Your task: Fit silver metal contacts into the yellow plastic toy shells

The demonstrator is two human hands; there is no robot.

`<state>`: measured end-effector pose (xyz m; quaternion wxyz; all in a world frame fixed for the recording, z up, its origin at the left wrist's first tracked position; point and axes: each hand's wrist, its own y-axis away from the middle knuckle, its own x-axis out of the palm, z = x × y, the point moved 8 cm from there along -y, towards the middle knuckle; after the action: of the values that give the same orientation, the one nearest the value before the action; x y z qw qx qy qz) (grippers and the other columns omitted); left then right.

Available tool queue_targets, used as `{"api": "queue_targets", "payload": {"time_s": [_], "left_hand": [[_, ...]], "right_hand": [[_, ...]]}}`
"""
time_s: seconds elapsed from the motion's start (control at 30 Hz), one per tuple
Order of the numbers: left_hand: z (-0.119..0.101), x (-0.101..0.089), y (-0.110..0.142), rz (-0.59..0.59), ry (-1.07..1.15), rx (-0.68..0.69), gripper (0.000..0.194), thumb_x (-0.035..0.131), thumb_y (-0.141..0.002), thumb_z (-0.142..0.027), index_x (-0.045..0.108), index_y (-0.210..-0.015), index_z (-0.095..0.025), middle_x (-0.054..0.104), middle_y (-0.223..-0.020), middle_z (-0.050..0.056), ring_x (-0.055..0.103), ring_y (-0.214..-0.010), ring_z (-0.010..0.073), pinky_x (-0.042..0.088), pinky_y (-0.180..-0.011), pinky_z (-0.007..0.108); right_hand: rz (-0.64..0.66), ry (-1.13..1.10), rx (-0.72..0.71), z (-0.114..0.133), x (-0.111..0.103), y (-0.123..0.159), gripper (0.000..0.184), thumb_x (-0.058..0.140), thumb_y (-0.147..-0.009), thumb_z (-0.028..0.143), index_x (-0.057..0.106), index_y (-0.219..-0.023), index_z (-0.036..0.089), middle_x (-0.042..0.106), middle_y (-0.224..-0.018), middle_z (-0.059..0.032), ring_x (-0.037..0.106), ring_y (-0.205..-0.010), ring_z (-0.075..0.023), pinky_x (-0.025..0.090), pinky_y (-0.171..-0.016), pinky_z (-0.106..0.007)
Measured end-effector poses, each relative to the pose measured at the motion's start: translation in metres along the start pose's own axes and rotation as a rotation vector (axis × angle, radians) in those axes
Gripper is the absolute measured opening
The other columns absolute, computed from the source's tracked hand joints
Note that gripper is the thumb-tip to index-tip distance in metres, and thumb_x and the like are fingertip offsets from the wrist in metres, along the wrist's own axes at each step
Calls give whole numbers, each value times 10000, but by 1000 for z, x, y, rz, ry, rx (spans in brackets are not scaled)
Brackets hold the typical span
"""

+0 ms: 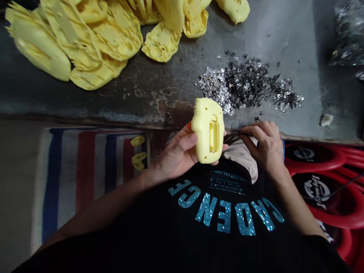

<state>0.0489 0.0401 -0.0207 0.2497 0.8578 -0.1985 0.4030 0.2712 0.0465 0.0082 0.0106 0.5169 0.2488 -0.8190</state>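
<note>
The yellow moulded plastic shell (208,131) sits in the person's left hand (178,149), just above the chest and over the front edge of the bench, tilted upright with a rectangular ribbed recess facing up. The left hand cups it from below, its thumb (186,142) pressed across the shell's side and its fingers wrapped behind. A small orange piece (189,126) shows at the shell's far left edge, partly hidden. The right hand (263,146), just beside the shell, pinches a thin dark strand (232,135) between thumb and forefinger, with its other fingers curled. Its exact material is too small to tell.

A beige cloth (241,157) lies beneath the hands, against a black shirt (227,212) with glittering blue lettering. On the grey concrete bench (159,102), a heap of silver and dark metallic scraps (247,85) lies near the shell, and a pile of similar yellow moulded pieces (93,41) lies farther off. Small yellow parts (138,159) rest on a striped cloth (85,167) to the left. Red rings with black discs (315,163) lie to the right, and a clear bag (348,34) sits in the far corner.
</note>
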Motion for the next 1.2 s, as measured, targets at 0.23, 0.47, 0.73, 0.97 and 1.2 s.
{"api": "queue_targets", "payload": {"time_s": [0.23,0.47,0.73,0.97,1.2], "left_hand": [[16,0,-18,99,63,-179,776,950,-913,-618,684,-1532,-234,832,-1439,176,877,-1196,422,752,-670,339],[20,9,-25,169,58,-233,943,905,-948,-666,516,-1711,-272,819,-1460,167,878,-1184,443,758,-660,371],[24,18,-23,231,80,-344,739,829,-997,-696,671,-1546,-226,863,-1343,156,892,-1137,395,728,-649,319],[26,20,-23,203,97,-371,672,834,-996,-701,728,-1469,-236,874,-1303,121,895,-1122,375,725,-657,308],[28,17,-24,198,63,-343,840,839,-996,-716,574,-1652,-262,876,-1257,139,907,-1061,377,748,-680,350]], "right_hand": [[-4,-784,176,11,-19,-22,86,849,-1023,222,788,-1013,281,798,-962,-4,744,-901,-214,595,-805,-389],[199,-1076,267,23,-19,-62,95,947,-973,300,855,-971,277,817,-907,7,739,-777,-178,614,-715,-341],[220,-840,78,25,-31,-78,98,858,-1025,205,821,-1039,294,828,-965,22,738,-849,-172,564,-759,-352],[248,-610,-113,37,-38,-84,77,784,-1056,151,753,-1070,219,820,-1007,22,753,-889,-104,579,-806,-242],[321,-626,-38,32,-34,-86,72,794,-1036,190,739,-1048,237,791,-973,55,704,-814,-94,542,-739,-245]]}}
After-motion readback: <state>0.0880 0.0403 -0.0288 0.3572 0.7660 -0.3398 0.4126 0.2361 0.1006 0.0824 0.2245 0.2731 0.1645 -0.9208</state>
